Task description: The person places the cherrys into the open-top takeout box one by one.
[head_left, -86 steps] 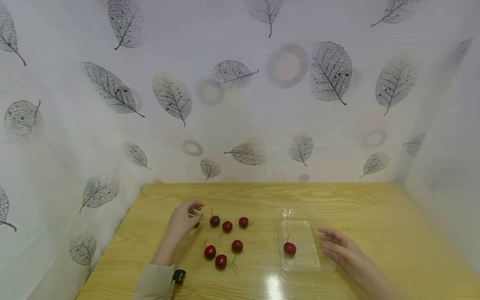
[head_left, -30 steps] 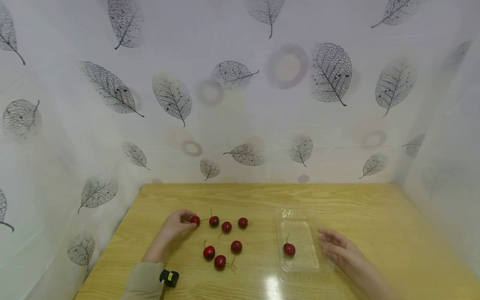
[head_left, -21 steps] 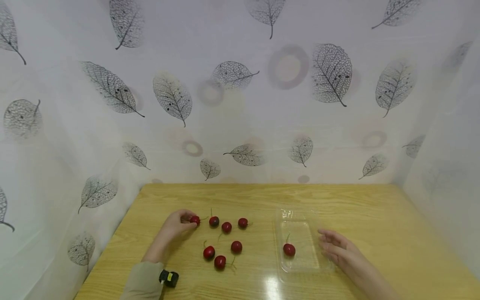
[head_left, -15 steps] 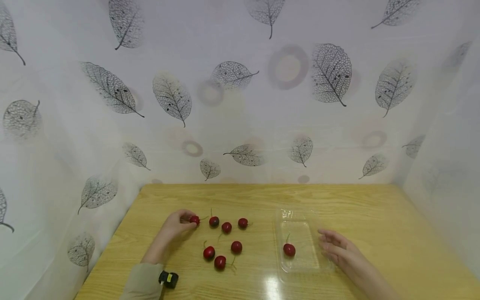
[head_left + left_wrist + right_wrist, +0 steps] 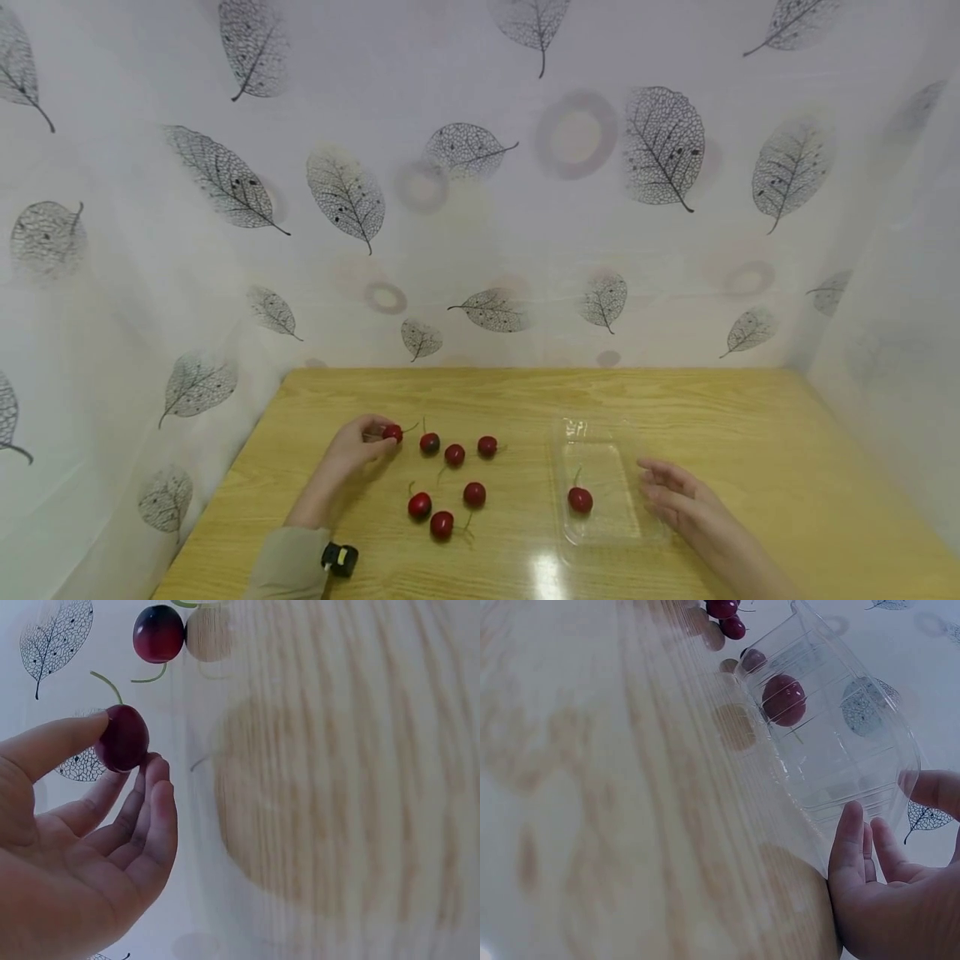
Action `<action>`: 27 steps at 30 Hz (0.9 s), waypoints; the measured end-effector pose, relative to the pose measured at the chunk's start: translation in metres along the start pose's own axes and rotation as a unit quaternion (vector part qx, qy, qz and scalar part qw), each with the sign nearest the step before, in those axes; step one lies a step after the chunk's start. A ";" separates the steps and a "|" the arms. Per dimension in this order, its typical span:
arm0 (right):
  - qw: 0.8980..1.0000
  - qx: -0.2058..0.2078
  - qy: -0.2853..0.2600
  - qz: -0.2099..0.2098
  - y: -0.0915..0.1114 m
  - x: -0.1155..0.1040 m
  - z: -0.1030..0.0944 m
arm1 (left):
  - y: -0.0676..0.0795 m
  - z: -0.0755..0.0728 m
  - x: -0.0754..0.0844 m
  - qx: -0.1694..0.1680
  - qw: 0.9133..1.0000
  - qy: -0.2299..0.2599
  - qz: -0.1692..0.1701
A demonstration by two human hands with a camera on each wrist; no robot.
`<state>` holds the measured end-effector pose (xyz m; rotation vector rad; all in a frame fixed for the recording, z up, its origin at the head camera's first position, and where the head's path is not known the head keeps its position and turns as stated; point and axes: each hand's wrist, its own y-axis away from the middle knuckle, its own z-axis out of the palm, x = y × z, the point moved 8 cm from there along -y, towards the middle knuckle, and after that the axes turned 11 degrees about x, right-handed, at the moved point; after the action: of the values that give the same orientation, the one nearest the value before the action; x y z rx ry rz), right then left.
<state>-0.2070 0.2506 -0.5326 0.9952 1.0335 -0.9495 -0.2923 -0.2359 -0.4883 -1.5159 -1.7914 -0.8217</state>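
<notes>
In the head view my left hand [image 5: 352,448] pinches a dark red cherry [image 5: 392,433] at the left of the group. The left wrist view shows this cherry [image 5: 122,739] between thumb and fingertips, its green stem pointing up and away. At the right my right hand [image 5: 693,508] is beside the right edge of a clear plastic tray [image 5: 600,533]. Its fingers are loosely extended, with the thumb [image 5: 928,787] close to the tray's rim; whether they touch it I cannot tell. One stemmed cherry [image 5: 580,500] lies inside the tray.
Several more cherries, including a two-toned one [image 5: 429,442] and a front one [image 5: 442,524], lie on the wooden table [image 5: 675,400] between the left hand and the tray. A leaf-patterned white covering [image 5: 480,225] rises behind the table. A small black device [image 5: 340,559] sits at the left sleeve.
My left hand reached the leftmost cherry, took it between thumb and fingers, and has now raised it slightly. The right hand and the tray have stayed in place.
</notes>
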 end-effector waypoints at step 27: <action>0.999 0.041 0.024 0.021 -0.001 0.001 -0.003 | 0.003 0.027 0.031 -0.019 0.997 0.078 0.004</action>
<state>-0.2086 0.2533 -0.5348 1.1083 1.0166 -0.9422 -0.2957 -0.1960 -0.4795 -1.4395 -1.6650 -0.9474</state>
